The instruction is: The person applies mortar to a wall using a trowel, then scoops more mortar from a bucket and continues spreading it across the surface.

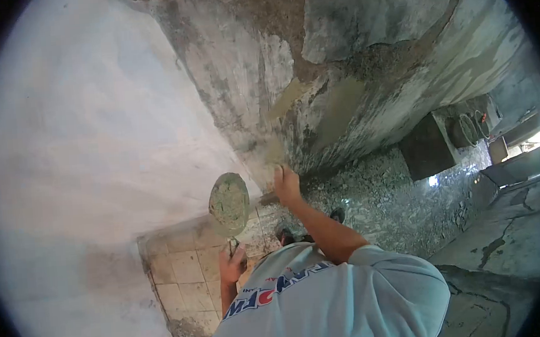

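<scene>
My left hand [233,263] is closed around the short handle of a round mortar pan [229,204]. Wet grey-green mortar covers the pan's face. My right hand [287,183] is up against the lower part of the rough wall [252,88], its fingers closed. What it grips is hidden; a pale, blurred patch lies just above the fingers. Damp, greenish smears of fresh mortar [340,110] mark the wall above and to the right of this hand.
A smooth whitish wall [93,149] meets the rough one at a corner on the left. Square tiles [186,265] cover the floor below it. Rubble-strewn wet floor [373,205] runs right toward a dark block [428,147] and a bucket [463,130]. My shoes [338,214] are partly visible.
</scene>
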Tool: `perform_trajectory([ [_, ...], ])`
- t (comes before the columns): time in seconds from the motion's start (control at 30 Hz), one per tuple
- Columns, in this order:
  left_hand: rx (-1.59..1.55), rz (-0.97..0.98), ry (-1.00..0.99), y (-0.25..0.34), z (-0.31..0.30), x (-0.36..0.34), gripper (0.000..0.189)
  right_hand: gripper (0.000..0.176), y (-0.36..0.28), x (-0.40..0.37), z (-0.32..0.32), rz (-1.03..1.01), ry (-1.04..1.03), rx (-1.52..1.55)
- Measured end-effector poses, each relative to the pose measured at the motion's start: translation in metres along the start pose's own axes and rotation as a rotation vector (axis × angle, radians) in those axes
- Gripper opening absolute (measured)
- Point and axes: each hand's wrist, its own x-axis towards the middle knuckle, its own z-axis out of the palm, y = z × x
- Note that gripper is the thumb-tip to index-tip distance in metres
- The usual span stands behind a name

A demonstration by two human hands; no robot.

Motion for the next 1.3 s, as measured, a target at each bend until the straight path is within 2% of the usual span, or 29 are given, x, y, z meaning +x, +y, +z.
perform_trajectory([
  [0.1, 0.01, 0.049, -0.024, -0.007, 0.0, 0.003, 0.026, 0.032, -0.022, 0.018, -0.051, 0.052, 0.062, 0.173],
  [0.2, 0.046, 0.079, -0.046, -0.013, -0.002, 0.008, 0.026, 0.029, -0.108, 0.067, -0.114, 0.213, 0.027, 0.588],
  [0.3, 0.034, 0.039, -0.074, -0.007, -0.002, 0.009, 0.027, 0.031, -0.102, 0.097, -0.105, 0.123, 0.059, 0.691],
  [0.4, 0.077, 0.046, -0.084, -0.011, -0.006, 0.01, 0.027, 0.033, -0.061, 0.104, -0.06, -0.072, 0.083, 0.375],
  [0.5, 0.049, 0.02, -0.052, -0.004, -0.003, 0.006, 0.028, 0.033, -0.073, 0.068, -0.043, 0.313, -0.14, 0.548],
  [0.67, 0.027, 0.021, -0.047, 0.001, 0.002, -0.001, 0.028, 0.031, -0.067, 0.014, -0.021, 0.386, -0.236, 0.532],
  [0.77, 0.048, 0.034, -0.039, 0.002, -0.001, -0.003, 0.028, 0.03, -0.048, 0.007, -0.025, 0.527, -0.189, 0.773],
  [0.87, 0.038, 0.016, -0.025, 0.001, -0.001, -0.006, 0.029, 0.028, -0.067, 0.037, -0.061, 0.399, -0.016, 0.847],
  [0.93, -0.02, -0.069, 0.015, 0.005, 0.004, -0.011, 0.03, 0.027, -0.073, 0.07, -0.081, 0.378, 0.019, 0.931],
  [1.07, 0.051, -0.031, -0.02, 0.004, 0.001, -0.011, 0.029, 0.026, -0.074, 0.098, -0.066, 0.311, -0.005, 1.125],
  [1.17, 0.035, -0.045, -0.013, 0.002, 0.002, -0.011, 0.029, 0.027, -0.078, 0.071, -0.021, 0.32, -0.089, 0.704],
  [1.3, 0.015, -0.039, 0.0, 0.009, 0.008, -0.014, 0.029, 0.031, -0.078, 0.02, -0.014, 0.409, -0.253, 0.58],
])
